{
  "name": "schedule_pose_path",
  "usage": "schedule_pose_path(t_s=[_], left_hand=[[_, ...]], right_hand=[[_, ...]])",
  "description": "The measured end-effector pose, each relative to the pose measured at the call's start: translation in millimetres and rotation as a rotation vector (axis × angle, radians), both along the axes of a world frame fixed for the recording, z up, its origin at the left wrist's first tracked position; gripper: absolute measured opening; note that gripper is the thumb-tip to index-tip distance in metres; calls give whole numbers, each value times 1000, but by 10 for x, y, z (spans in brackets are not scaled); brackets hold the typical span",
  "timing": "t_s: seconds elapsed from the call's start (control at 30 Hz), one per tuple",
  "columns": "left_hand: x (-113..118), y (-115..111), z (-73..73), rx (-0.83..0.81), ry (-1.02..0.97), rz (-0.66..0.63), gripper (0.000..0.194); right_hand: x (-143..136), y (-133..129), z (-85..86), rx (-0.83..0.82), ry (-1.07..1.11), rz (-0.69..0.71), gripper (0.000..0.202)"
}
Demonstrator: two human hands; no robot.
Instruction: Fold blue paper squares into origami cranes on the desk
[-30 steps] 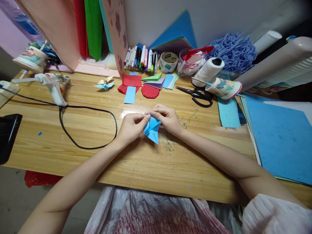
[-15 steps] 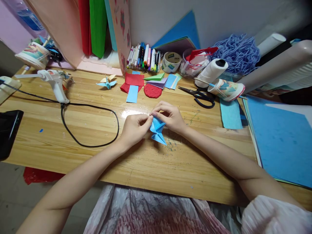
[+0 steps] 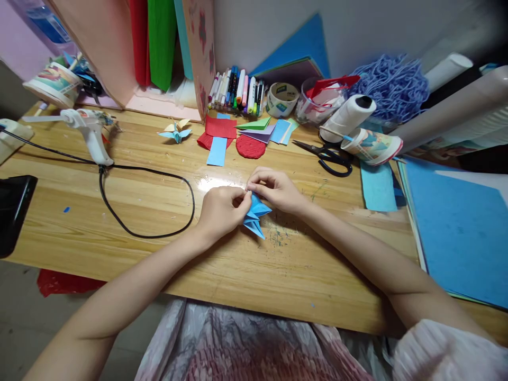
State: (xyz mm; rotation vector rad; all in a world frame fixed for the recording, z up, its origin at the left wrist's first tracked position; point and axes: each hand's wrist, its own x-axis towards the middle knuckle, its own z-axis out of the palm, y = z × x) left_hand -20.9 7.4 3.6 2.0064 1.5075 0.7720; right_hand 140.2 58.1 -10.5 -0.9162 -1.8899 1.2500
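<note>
Insp. note, head cam. I have both hands together over the worktop [image 3: 278,286], clamped on the folded blue paper [image 3: 257,211]. My L hand [image 3: 222,211] pinches its upper end btwn thumb & fingers; my R hand [image 3: 278,190] grips the same end, fingertips close to the L ones. Pointed flaps stick out below & to the R; exact finger contact partly hidden.

Surroundings: white glue gun [image 3: 93,138] at far L, w/ black cord [image 3: 141,168] looped L of the hands. Small folded-paper bird [image 3: 175,135] beyond my L hand. Red paper disc [image 3: 251,147] beyond the hands, just beside red & blue strips. Black-handled scissors [image 3: 323,152] lie to the R of it, near a tipped paper cup [image 3: 371,145]. Markers [image 3: 238,92] & tape roll [image 3: 281,100] at back; blue yarn [image 3: 389,87] back R. Blue sheets [image 3: 460,227] stacked far R.
</note>
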Motion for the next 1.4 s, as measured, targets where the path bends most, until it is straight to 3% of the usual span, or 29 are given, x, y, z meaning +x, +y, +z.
schedule_pose_path(t_s=[0.13, 0.4, 0.73, 0.9, 1.03, 1.4], left_hand=[[13, -7, 5, 5, 34, 29, 32], [-25, -1, -6, -73, -46, 49, 32], [-12, -22, 14, -2, -12, 53, 30], [-19, -31, 20, -18, -53, 61, 28], [-15, -32, 16, -25, -3, 60, 27], [4, -29, 9, -14, 81, 32, 31]], right_hand=[[-12, -20, 40, 63, -48, -34, 14], [42, 24, 123, -249, -47, 1, 21], [41, -30, 160, 51, -123, -33, 17], [41, -30, 189, 6, -139, -14, 13], [11, -62, 176, -64, -129, -86, 15], [-41, -147, 105, 45, -88, -193, 11]])
